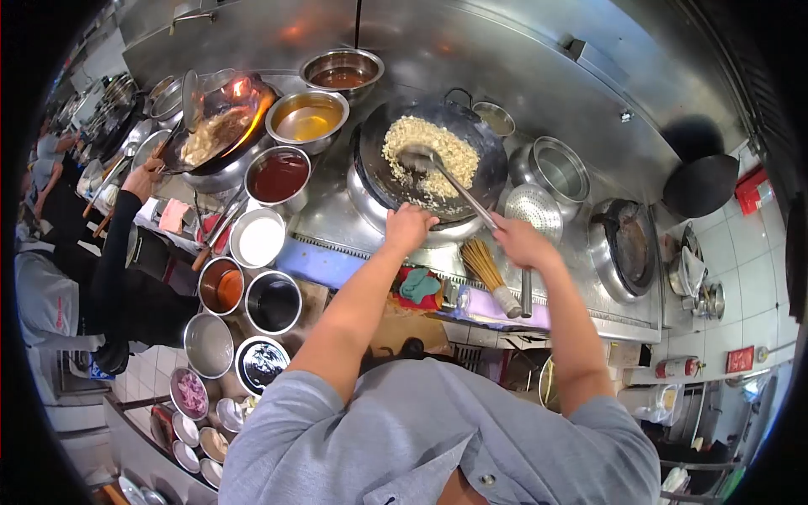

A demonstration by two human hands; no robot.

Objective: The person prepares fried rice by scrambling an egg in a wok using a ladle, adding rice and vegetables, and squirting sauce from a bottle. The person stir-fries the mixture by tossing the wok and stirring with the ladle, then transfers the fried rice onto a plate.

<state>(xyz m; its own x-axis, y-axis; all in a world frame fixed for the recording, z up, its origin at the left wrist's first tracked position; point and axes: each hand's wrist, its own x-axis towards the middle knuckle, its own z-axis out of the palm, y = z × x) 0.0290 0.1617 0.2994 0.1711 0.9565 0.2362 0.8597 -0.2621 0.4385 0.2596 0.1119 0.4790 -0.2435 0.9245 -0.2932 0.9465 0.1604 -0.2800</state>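
My right hand (523,241) is closed round the long handle of a metal ladle (459,187). The ladle's bowl rests among pale, small-grained food, perhaps fried rice (438,139), in a large black wok (495,172). At the wok's near rim, my left hand (407,228) is closed; the part of the wok under its fingers is hidden. The wok sits on a round metal burner ring. Right of it, close to my right hand, lies a perforated strainer (534,212), with a bamboo brush (486,265) just below.
Left of the wok stand bowls of yellow liquid (307,122), red sauce (279,177) and white contents (257,238). A co-worker's hand (143,180) is at a flaming wok (217,139) farther left. On the right are a metal pot (559,168) and a second burner (624,248).
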